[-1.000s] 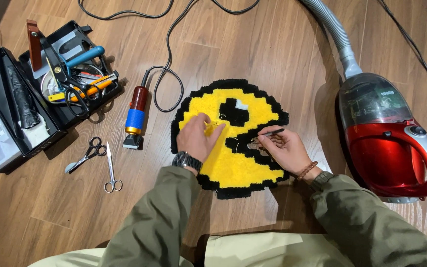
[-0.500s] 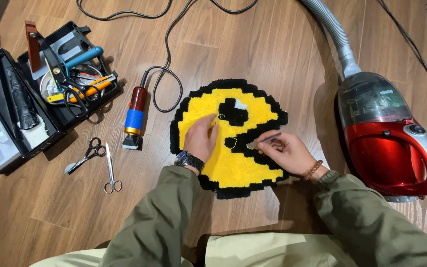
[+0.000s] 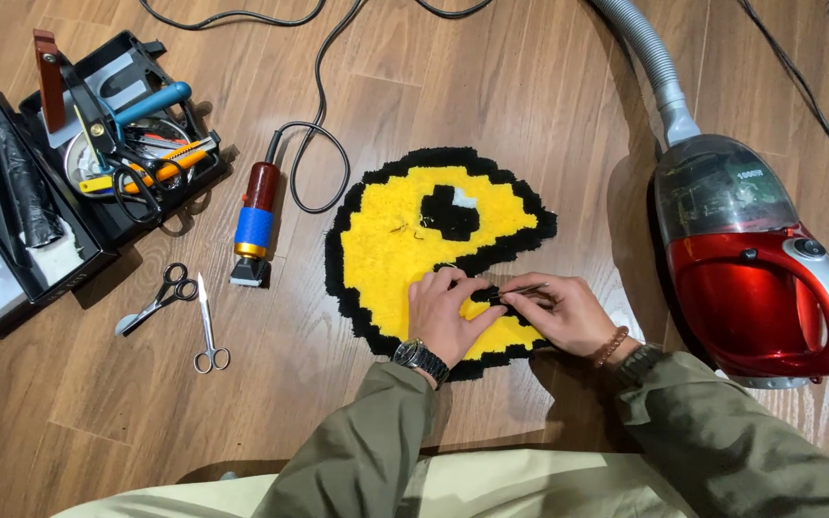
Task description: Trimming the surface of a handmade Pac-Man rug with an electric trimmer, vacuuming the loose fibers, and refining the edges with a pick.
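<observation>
A yellow tufted rug (image 3: 405,240) with a black pixel-stepped border and a black eye lies on the wooden floor. My left hand (image 3: 443,315), with a wristwatch, presses its fingers on the rug's lower part near the black mouth notch. My right hand (image 3: 560,312), wearing a bead bracelet, holds a thin dark tool (image 3: 520,290), which looks like tweezers or small scissors, with its tip at the black edge right by my left fingertips. Both hands meet over the same spot.
A red canister vacuum (image 3: 755,278) with a grey hose stands to the right. An electric clipper (image 3: 253,225) with a cord lies left of the rug. Two pairs of scissors (image 3: 184,307) lie further left. A black open toolbox (image 3: 79,163) holds several tools.
Both hands have moved down from the rug's middle to its lower edge and come together. The rug's eye is now uncovered.
</observation>
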